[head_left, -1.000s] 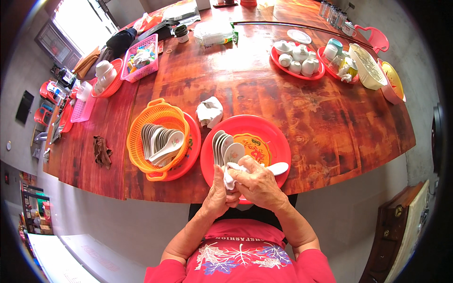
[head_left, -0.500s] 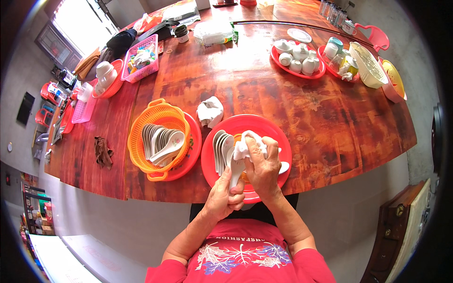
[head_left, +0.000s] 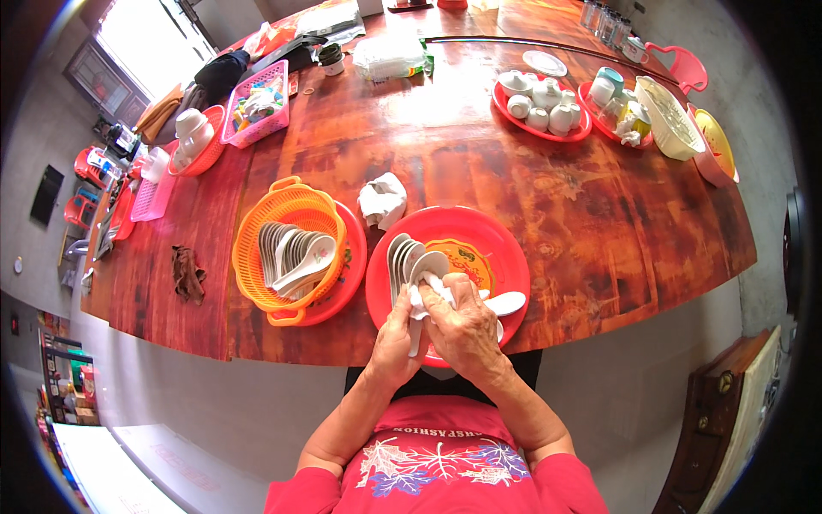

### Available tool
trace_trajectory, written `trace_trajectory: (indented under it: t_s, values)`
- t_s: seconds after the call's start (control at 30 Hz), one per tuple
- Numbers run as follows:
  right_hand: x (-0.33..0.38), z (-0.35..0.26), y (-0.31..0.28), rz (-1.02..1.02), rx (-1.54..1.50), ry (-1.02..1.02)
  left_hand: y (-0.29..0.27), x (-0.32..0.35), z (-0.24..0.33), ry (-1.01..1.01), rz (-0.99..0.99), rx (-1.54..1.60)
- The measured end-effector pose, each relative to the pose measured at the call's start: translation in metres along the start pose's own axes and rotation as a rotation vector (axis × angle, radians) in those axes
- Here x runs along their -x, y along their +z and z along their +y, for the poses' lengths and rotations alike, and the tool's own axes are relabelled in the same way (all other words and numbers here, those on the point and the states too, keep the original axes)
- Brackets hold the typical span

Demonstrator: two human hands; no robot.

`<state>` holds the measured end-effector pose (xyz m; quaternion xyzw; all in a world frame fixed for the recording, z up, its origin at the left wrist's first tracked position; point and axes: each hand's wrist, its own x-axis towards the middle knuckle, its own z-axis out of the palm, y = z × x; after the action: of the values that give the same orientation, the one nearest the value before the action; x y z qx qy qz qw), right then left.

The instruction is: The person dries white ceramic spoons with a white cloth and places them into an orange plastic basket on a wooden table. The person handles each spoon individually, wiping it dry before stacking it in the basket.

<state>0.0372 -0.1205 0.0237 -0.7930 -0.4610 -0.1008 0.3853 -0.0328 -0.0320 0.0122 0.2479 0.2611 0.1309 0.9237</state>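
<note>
Both hands closed together over the near rim of the round red plastic tray [head_left: 501, 248]. Left hand [head_left: 396, 330] has its fingers curled round the handle of a white ceramic soup spoon [head_left: 417, 321], handle end poking out below the grip. Right hand [head_left: 467, 330] has its fingers clamped on a white cloth [head_left: 428, 291] wrapped over the spoon's upper part. Spoon sits between the two hands, just above the tray edge.

My read: wiping step, one spoon in hand. Next move would call for loosening the cloth grip and laying the spoon down without knocking the rest.

Just beyond the hands, a fanned row of white spoons [head_left: 407, 257] on the tray, plus one loose white spoon [head_left: 505, 301] to the right. Left of the tray, an orange plastic basket [head_left: 287, 214] holding more spoons, on the dark red wooden table [head_left: 582, 214]. Crumpled white cloth [head_left: 383, 199] between basket and tray.
</note>
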Motion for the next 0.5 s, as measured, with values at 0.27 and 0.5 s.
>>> trace_trajectory:
  t_s: [0.27,0.5]
  values:
    - [0.02,-0.009,-0.01,-0.164,-0.248,-0.055,-0.013,-0.01,0.005,-0.032,-0.163,0.17]
    - [0.01,0.008,-0.026,-0.149,-0.567,-0.019,-0.033,-0.012,-0.002,-0.06,-0.467,0.327]
